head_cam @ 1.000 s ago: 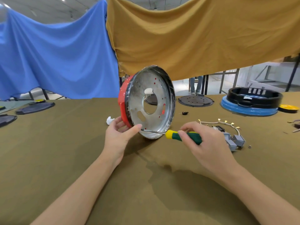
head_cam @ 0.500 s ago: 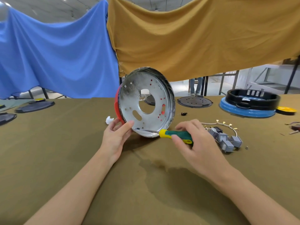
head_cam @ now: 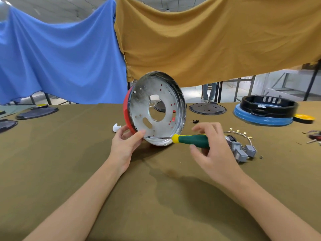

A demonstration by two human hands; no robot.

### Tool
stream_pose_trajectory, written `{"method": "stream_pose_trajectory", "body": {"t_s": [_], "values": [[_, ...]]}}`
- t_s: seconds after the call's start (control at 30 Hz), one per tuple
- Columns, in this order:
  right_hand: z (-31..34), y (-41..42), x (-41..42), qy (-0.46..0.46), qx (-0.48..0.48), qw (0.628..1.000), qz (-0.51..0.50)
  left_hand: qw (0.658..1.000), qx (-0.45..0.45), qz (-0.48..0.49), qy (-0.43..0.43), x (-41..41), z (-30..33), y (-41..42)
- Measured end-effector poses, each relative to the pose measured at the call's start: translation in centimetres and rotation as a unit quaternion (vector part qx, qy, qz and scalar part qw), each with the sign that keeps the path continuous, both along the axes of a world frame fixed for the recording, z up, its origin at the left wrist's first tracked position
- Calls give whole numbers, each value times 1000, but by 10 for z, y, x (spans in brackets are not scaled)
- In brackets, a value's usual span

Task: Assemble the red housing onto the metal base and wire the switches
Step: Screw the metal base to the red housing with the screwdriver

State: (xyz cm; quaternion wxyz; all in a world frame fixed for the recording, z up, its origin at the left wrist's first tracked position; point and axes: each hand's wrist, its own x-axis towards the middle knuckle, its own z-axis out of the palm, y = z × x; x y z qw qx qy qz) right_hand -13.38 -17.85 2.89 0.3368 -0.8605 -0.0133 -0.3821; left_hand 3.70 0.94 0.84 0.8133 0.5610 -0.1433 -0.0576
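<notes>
- Since the earlier frame the right hand (head_cam: pixel 214 150) has loosened: fingers now spread, with the green-and-yellow-handled screwdriver (head_cam: pixel 189 140) cradled between thumb and fingers, though how firmly is hard to tell.
- The screwdriver's tip sits at the lower rim of the round silver metal base (head_cam: pixel 157 110), centre frame.
- The left hand (head_cam: pixel 124 145) pinches that rim, standing the base on edge, now turned more face-on.
- The red plastic housing (head_cam: pixel 127 112) backs the base.
- Grey switches on white wire (head_cam: pixel 243 150) lie right of centre.
- At upper right, a black ring tray (head_cam: pixel 267 106) sits on a blue disc (head_cam: pixel 260 117).
</notes>
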Motion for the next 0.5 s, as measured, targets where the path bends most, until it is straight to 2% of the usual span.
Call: {"method": "stream_pose_trajectory", "body": {"t_s": [0.07,0.13,0.2,0.27,0.4,0.5], "values": [[0,3,1,-39,-40,998,-1,1000,-23,-3,19,0,1,2],[1,7,2,-70,-90,991,-71,999,-41,-5,31,0,2,3],[1,10,3,-30,-129,979,-158,999,-41,-8,30,0,2,3],[-1,13,4,7,-137,973,-185,999,-31,-14,19,-1,1,2],[-5,6,5,0,-32,998,-59,999,-33,-12,18,0,1,0],[-5,1,5,-10,-12,1000,-4,999,-41,-7,25,2,0,0]]}}
